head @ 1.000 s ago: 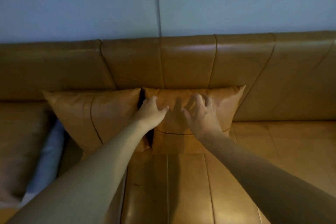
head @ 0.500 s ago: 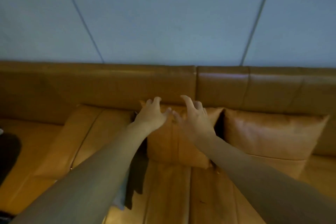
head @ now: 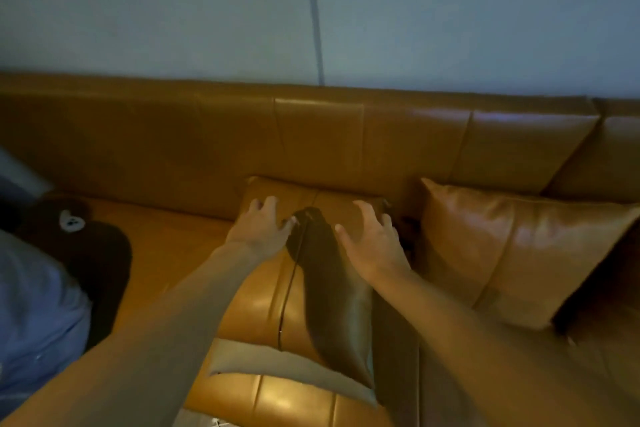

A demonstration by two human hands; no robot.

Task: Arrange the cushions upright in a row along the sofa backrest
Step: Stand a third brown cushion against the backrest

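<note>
Left hand (head: 261,230): fingers spread, palm flat on the upper left part of the middle cushion (head: 270,302); pressing, not gripping.
Right hand (head: 375,243): fingers spread wide, resting on the same cushion's upper right part, just beside the gap to the next cushion; not closed around anything.
Middle cushion: under both hands, leaning back with its top edge against the backrest (head: 322,135); it looks slumped rather than fully upright, bottom edge forward on the seat.
Right cushion (head: 512,253): just right of the right hand, propped against the backrest, tilted but standing.
Grey cloth (head: 277,364): below the wrists, tucked under the front edge of the middle cushion.
Dark heap and blue fabric (head: 41,305): well left of the left hand, on the seat; too dim to identify.
Step in hand: likely seating the middle cushion against the backrest.
Doing it well: push evenly with both palms, bring the bottom edge back so the face stands straighter, and close the gap toward the right cushion.
Risk: smooth leather may slide forward once released; the cloth underneath could tip it.
</note>
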